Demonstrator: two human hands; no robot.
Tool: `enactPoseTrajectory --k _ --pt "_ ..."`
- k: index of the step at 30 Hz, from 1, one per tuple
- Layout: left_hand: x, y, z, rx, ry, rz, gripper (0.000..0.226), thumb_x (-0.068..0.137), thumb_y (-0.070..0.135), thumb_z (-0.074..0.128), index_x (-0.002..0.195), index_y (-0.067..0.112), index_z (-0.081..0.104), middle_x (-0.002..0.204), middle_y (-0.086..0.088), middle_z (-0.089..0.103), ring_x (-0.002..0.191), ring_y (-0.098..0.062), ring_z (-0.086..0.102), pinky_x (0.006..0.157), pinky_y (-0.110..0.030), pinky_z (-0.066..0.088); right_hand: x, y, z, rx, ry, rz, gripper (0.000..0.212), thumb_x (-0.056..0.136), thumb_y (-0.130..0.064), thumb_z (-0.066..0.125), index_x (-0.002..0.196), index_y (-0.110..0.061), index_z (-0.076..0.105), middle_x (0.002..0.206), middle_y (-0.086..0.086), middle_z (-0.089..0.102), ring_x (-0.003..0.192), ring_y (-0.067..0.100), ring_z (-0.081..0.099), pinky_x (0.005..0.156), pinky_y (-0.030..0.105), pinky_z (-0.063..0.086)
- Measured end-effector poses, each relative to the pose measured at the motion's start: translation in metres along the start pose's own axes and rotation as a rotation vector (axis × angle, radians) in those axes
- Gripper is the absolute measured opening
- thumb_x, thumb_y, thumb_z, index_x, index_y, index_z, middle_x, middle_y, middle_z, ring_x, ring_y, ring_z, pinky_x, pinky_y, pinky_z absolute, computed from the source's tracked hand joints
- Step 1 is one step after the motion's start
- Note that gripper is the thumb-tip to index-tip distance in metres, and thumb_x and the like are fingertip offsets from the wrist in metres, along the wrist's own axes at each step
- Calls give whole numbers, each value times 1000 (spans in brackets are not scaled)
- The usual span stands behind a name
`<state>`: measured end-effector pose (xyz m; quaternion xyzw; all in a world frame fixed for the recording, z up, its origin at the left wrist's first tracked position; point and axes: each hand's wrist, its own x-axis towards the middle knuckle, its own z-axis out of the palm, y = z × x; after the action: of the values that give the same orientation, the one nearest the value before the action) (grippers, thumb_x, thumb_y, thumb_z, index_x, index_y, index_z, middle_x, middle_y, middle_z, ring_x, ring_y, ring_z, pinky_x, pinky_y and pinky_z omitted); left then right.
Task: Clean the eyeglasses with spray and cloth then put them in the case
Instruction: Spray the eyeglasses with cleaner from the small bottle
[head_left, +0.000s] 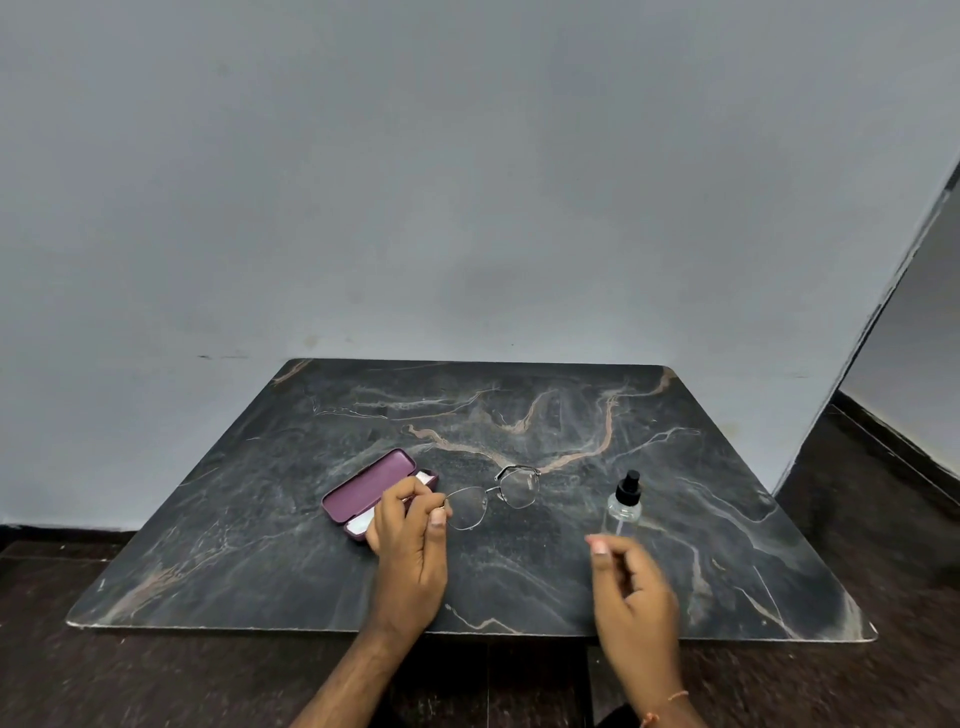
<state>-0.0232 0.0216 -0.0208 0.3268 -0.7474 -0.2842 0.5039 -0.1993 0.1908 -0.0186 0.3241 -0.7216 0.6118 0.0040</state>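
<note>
Thin metal-framed eyeglasses (491, 496) are held just above the dark marbled table (260, 545), near its middle. My left hand (410, 540) pinches them at the left end of the frame. Just left of that hand lies an open maroon glasses case (363, 483), with a white cloth (423, 475) showing inside it. A clear spray bottle (623, 506) with a black nozzle stands upright to the right of the glasses. My right hand (631, 597) hovers just in front of the bottle with its fingers loosely curled, holding nothing, a little blurred.
The table's far edge meets a plain grey wall (467, 208). Dark floor (883, 545) surrounds the table on the left, right and front. A wall corner runs down at the far right.
</note>
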Motion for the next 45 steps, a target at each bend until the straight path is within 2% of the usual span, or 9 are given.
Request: enactPoseTrajectory --k 4,9,11,17,23,32,36,41,45 --pt "-5 22 -2 -81 37 23 30 111 41 40 104 63 59 130 27 45 126 -23 51 109 -67 41 -4 -17 22 197 -375 376 27 104 -21 68 92 -40 83 67 -3 71 50 6 52 48 23 41" --pt "-9 50 -6 -164 26 92 24 115 57 38 109 67 58 138 27 41 136 -19 46 112 -29 38 -3 -53 58 554 -645 724 27 104 -29 69 93 -11 86 71 1 65 50 8 47 39 20 33" --pt "-11 55 -6 -172 20 104 25 114 66 33 113 68 59 143 27 39 138 -27 45 114 -41 39 1 -67 69 682 -709 828 28 101 -33 71 87 -11 84 70 2 65 50 8 48 41 20 34" --pt "-16 59 -10 -202 16 113 30 113 69 34 118 69 63 146 27 40 133 -43 50 104 -75 48 12 -92 87 942 -809 876 22 100 -35 67 101 -13 66 79 1 53 64 11 50 48 21 32" --pt "-15 51 -18 -183 -16 125 28 115 65 35 124 68 62 148 24 40 136 -48 46 113 -63 47 19 -96 93 1033 -771 897 14 98 -21 70 92 -10 78 77 3 73 61 11 68 56 23 53" --pt "-9 20 -26 -76 -45 155 43 106 29 42 125 59 65 154 15 41 153 -15 40 117 -86 20 46 -98 89 745 -501 502 21 105 -18 66 88 -7 74 70 2 68 43 7 54 36 18 39" --pt "-5 33 -32 -87 -51 143 43 106 37 39 137 57 61 150 10 45 150 -19 44 124 -68 17 53 -101 78 506 -393 291 22 103 -22 71 86 -8 76 71 4 73 46 10 54 39 21 39" --pt "-11 59 -35 -87 -169 203 60 97 90 36 136 53 63 135 16 52 133 -11 50 115 -35 27 56 -104 69 169 -202 53 29 100 -32 74 76 -16 77 65 -4 76 52 6 62 56 22 49" --pt "-16 72 -30 -42 -188 332 41 92 82 65 115 49 72 114 16 58 116 -16 61 104 -43 35 59 -105 63 16 -86 -151 29 101 -34 73 75 -20 76 63 -6 73 61 10 68 61 24 51"
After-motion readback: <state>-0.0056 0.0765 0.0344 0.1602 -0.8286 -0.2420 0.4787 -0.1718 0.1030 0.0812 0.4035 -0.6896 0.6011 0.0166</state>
